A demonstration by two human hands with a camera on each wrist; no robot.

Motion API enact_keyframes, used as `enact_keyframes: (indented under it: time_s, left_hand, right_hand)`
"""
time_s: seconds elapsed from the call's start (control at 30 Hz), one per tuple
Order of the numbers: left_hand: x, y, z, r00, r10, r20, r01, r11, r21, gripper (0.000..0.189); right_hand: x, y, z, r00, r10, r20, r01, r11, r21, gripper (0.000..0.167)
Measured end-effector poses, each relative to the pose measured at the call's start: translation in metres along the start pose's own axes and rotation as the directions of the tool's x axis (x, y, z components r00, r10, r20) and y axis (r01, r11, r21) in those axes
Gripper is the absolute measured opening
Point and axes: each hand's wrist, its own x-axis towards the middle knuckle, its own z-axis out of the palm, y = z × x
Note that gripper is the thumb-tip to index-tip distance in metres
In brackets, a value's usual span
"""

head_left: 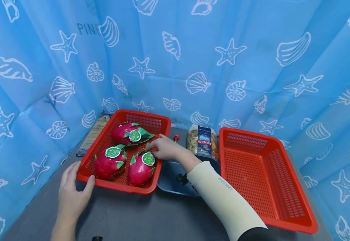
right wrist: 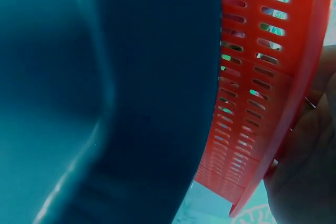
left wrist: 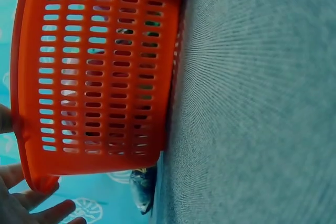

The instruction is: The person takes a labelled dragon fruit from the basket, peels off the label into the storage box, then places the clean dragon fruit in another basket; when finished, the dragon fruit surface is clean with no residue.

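Three pink dragon fruits lie in the left red basket point(head_left: 116, 182): one at the back point(head_left: 122, 134), one at the front left point(head_left: 107, 165), one at the front right point(head_left: 137, 172). Each bears a round green-and-white sticker. My left hand point(head_left: 71, 190) touches the basket's front left corner, thumb and fingers spread either side of it; its fingers point(left wrist: 55, 212) show beside the rim in the left wrist view. Over the right rim reaches my right hand point(head_left: 167, 149), its fingertips right at the front right fruit's leafy tip. I cannot tell whether they pinch it. The right wrist view hides those fingertips behind the rim.
A second red basket point(head_left: 247, 167) stands at the right. Between the baskets are a blue-grey tray point(head_left: 170, 177), under my right forearm, and a pasta bag point(head_left: 203, 142). A small red-wrapped item point(head_left: 176, 137) lies behind. A long beige packet point(head_left: 95, 134) lies left of the fruit basket.
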Motion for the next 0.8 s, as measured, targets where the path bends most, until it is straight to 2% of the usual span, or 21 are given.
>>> enact_keyframes:
  time_s: [0.13,0.5,0.8]
  left_hand:
    - [-0.001,-0.002,0.002,1.0,-0.023,0.014,0.023,1.0,0.002,0.074]
    - [-0.002,-0.006,0.005,0.999,-0.024,0.031,0.025,1.0,-0.018,0.068]
    - [-0.002,-0.006,0.004,0.997,-0.053,0.048,0.054,0.998,-0.023,0.07]
  right_hand:
    - [0.007,0.002,0.001,1.0,-0.002,0.008,0.002,1.0,-0.018,0.029]
    - [0.008,0.01,0.001,1.0,-0.001,-0.025,0.006,0.983,0.182,0.02]
    - [0.012,0.012,0.0,1.0,-0.007,0.025,0.001,0.976,0.219,0.019]
